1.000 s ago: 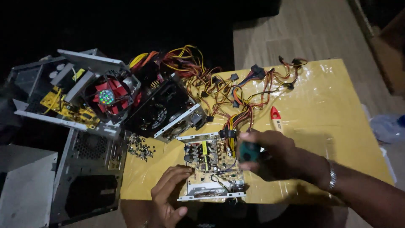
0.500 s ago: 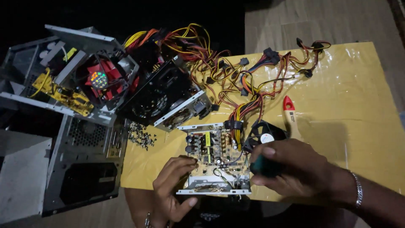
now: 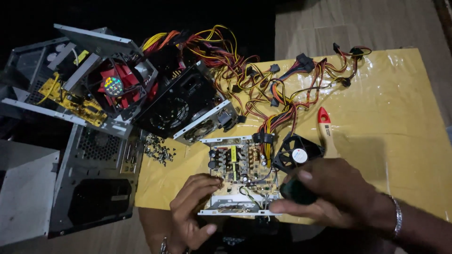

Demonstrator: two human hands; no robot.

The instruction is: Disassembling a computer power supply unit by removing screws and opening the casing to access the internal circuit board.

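An opened power supply (image 3: 240,174) with a bare circuit board lies on the yellow sheet (image 3: 400,108) near its front edge. My left hand (image 3: 190,207) rests on the unit's lower left corner, fingers on its metal frame. My right hand (image 3: 329,195) is closed around a dark green tool handle (image 3: 295,192) at the unit's right side. A small black fan (image 3: 297,154) lies just beside the board, still wired to it. A bundle of red, yellow and black cables (image 3: 278,89) runs back from the unit.
A red-handled brush (image 3: 326,129) lies right of the fan. A pile of screws (image 3: 157,149) sits left of the unit. Further left stand a second power supply with a black fan (image 3: 181,110), one with a red fan (image 3: 115,87), and grey metal covers (image 3: 92,188).
My right hand with the green handle has dropped from above the board to its lower right side. The left hand has shifted a little along the unit's left corner. The camera moved.
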